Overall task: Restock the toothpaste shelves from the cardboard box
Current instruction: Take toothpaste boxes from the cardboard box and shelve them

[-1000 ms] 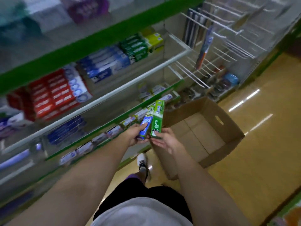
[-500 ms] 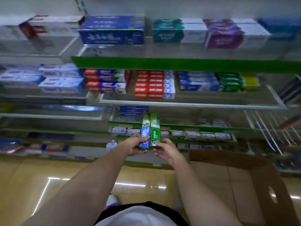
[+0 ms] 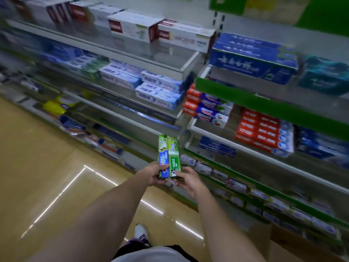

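Note:
I hold two toothpaste boxes upright side by side in front of the shelves. My left hand point(image 3: 151, 174) grips the lower end of the blue and green box point(image 3: 163, 157). My right hand point(image 3: 187, 179) grips the lower end of the green box point(image 3: 174, 157). The two boxes touch along their long sides. Only a corner of the cardboard box point(image 3: 290, 242) shows, on the floor at the bottom right. The shelves point(image 3: 226, 137) run from upper left to lower right and carry stacked toothpaste cartons.
Red cartons point(image 3: 264, 133), blue cartons point(image 3: 251, 57) and white and blue cartons point(image 3: 158, 87) fill the upper shelves. Small items line the low shelf point(image 3: 236, 186). Yellow packs point(image 3: 56, 106) lie at the left. My foot point(image 3: 140, 233) stands on the tan floor point(image 3: 47, 176).
The view has swung left along the aisle, away from the cardboard box. Both hands keep the same hold on the two boxes, raised slightly in front of the shelves.

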`<move>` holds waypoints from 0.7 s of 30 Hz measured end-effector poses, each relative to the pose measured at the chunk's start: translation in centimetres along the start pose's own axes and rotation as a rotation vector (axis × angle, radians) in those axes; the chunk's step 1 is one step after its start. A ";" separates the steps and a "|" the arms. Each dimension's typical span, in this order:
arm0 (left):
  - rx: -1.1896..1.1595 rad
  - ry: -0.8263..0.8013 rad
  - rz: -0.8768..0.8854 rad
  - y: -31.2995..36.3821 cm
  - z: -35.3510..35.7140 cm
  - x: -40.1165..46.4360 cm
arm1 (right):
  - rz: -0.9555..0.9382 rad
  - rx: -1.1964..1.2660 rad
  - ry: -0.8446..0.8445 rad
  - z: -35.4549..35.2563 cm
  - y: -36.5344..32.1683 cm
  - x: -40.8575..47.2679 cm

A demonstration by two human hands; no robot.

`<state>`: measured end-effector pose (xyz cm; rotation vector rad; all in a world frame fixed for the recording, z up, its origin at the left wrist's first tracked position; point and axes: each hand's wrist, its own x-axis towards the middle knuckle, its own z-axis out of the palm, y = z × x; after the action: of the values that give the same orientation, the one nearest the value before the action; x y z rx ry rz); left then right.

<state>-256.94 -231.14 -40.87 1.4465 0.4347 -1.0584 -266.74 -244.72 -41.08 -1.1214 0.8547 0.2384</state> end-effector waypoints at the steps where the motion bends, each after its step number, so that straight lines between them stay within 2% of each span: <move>1: -0.019 0.002 0.000 0.6 -0.8 0.4 | 0.004 -0.010 -0.011 0.9 -0.3 0.4; 11: -0.118 -0.002 -0.026 5.2 -5.7 3.9 | 0.042 -0.070 -0.011 6.4 -3.5 5.8; 21: -0.372 0.149 0.024 9.8 -11.0 5.0 | 0.078 -0.287 -0.247 12.1 -8.6 13.1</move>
<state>-242.87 -224.45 -40.76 1.1971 0.6815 -0.8018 -247.25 -241.22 -42.34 -1.2942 0.6564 0.5667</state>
